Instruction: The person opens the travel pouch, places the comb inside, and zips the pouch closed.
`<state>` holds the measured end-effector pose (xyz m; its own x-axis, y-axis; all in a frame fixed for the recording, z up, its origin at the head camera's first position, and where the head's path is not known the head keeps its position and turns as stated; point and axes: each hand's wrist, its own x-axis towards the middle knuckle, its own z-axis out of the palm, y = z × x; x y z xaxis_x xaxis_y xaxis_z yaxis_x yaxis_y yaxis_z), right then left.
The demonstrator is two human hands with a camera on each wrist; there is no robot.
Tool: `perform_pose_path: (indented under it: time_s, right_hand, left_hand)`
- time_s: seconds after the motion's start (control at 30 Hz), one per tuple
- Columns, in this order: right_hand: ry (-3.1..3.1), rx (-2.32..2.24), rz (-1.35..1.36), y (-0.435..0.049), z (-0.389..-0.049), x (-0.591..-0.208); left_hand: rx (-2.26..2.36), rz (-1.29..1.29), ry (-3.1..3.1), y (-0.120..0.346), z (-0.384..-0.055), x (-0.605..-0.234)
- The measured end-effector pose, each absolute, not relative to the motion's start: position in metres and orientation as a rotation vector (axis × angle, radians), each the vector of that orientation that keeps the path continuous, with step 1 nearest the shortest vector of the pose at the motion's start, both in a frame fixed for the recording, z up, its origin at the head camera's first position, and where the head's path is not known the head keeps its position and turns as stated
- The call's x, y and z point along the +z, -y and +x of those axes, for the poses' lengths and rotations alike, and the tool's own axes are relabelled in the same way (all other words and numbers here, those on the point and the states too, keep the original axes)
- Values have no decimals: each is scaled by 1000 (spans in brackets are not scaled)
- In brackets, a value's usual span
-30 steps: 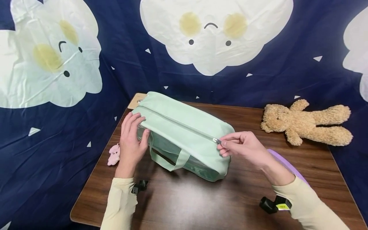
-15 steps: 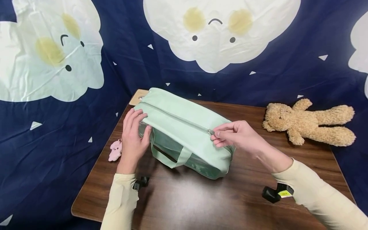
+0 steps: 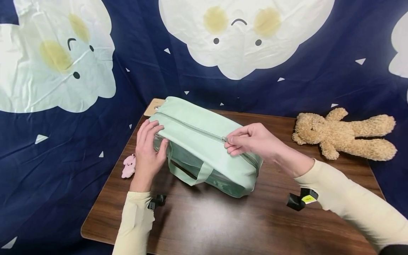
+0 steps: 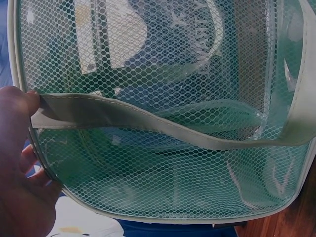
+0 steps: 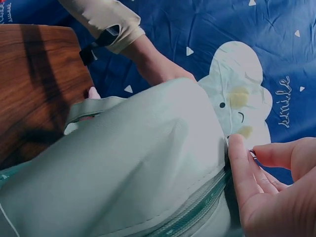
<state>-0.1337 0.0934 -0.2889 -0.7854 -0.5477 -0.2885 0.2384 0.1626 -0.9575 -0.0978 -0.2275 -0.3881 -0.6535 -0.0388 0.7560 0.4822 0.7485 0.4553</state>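
Observation:
A mint-green bag [image 3: 204,122] with a mesh front panel [image 4: 187,182] and a strap handle [image 4: 163,129] lies on the table, zipper up. My left hand [image 3: 148,154] holds its left upper edge, thumb on the front side and fingers over the top. With thumb and fingers, my right hand [image 3: 255,141] pinches the zipper pull [image 3: 225,139] partway along the top. To the right of the pull, the zipper [image 5: 197,207] shows as a green strip with its edges apart. Clear and mesh surfaces show through the front, but what lies inside is hard to make out.
A tan teddy bear [image 3: 341,136] lies on its back at the far right of the brown table [image 3: 204,230]. Beside my left wrist is a small pink plush charm [image 3: 129,166]. A pale wooden piece [image 3: 153,107] sits at the back left corner, near the cloud-printed curtain [image 3: 137,42].
My right hand has drawn the zipper pull leftward along the bag's top, away from the right end. My left hand keeps its hold on the left edge.

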Motion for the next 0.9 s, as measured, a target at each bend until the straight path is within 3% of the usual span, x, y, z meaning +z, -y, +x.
perform_pose_path:
  time_s: [0.9]
  right_hand:
    - [-1977, -1392, -308, -51, -155, -272]
  left_hand:
    - [-830, -324, 2147, 227, -97, -388]
